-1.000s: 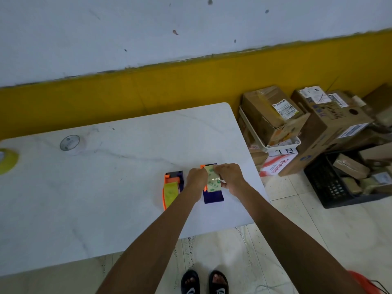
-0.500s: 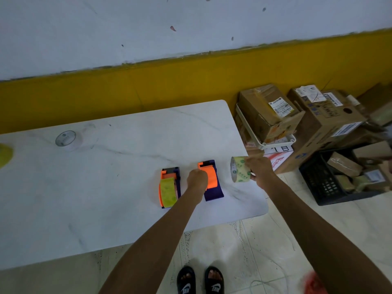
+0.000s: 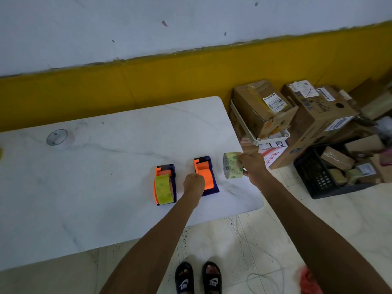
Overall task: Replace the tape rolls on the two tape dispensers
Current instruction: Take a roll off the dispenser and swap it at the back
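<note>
R hand (image 3: 253,167): grips tape roll (image 3: 232,168), fingers curled round it, held above table (image 3: 106,187) near its right edge, apart from both dispensers.
L hand (image 3: 194,184): fist closed against left side of empty dispenser (image 3: 205,177); what exactly it pinches, can't tell.
Empty dispenser: orange spool bare, btwn the two hands.
Loaded dispenser (image 3: 165,185): just left of L hand, greenish roll on it.
Clear roll (image 3: 60,138): far left of L hand, well apart.
Boxes (image 3: 297,115): on floor, right of R hand, beyond table edge.
Crate (image 3: 324,177): black, right of R hand.
Sandals (image 3: 198,276): below, under arms.
</note>
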Motion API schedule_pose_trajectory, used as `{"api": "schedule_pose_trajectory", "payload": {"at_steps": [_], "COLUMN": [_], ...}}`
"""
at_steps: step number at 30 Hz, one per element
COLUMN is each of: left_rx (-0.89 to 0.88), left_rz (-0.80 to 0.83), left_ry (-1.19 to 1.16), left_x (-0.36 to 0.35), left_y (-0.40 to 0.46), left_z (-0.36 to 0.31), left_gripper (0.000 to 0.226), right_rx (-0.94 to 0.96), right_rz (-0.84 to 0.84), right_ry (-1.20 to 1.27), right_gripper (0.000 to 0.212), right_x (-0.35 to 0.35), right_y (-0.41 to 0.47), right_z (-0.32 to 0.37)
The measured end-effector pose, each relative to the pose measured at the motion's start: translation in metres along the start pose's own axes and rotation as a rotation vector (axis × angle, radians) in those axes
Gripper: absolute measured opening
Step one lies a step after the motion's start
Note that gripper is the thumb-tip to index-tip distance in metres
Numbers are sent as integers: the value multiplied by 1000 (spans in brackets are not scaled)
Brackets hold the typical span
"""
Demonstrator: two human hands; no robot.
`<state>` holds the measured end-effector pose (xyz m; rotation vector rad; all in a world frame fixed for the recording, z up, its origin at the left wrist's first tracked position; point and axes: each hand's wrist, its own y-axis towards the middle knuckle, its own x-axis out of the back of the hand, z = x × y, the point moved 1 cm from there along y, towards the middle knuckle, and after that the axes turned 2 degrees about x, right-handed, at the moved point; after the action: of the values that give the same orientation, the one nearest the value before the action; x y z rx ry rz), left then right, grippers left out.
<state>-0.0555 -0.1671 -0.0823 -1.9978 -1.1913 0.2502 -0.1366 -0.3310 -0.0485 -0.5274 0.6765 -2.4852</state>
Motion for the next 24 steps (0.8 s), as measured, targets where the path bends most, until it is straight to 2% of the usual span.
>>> {"api": "schedule_pose_trajectory", "payload": {"at_steps": [3, 7, 8, 11, 13, 15, 19, 24], "left_rx": [-74, -98, -111, -180, -264, -269, -176, -304], "left_rz": [1, 0, -2, -69, -123, -160, 38, -6], "left_ry": [160, 204, 198, 152, 150, 134, -129, -95], "left_x": [-2, -1, 0, 2, 6, 10, 21, 44], "left_y": [-4, -6, -9, -11, -18, -28, -42, -73], "left_z": [18, 30, 27, 20, 10, -7, -50, -87], "left_gripper": [29, 12, 8, 16, 15, 19, 22, 17], "right_rx": [0, -8, -7, 6, 18, 25, 67, 138], "right_rz": [-4, -1, 2, 2, 15, 44, 115, 217], "right_ry": [8, 8, 10, 5, 35, 70, 130, 182], "right_gripper": [9, 16, 14, 11, 10, 12, 13, 11], "right_x": [-4, -9, -10, -11, -11, -15, -33, -64], "right_y": [-3, -7, -7, -8, -12, -20, -42, -71], "right_z": [-6, -10, -10, -10, -5, 3, 28, 63]}}
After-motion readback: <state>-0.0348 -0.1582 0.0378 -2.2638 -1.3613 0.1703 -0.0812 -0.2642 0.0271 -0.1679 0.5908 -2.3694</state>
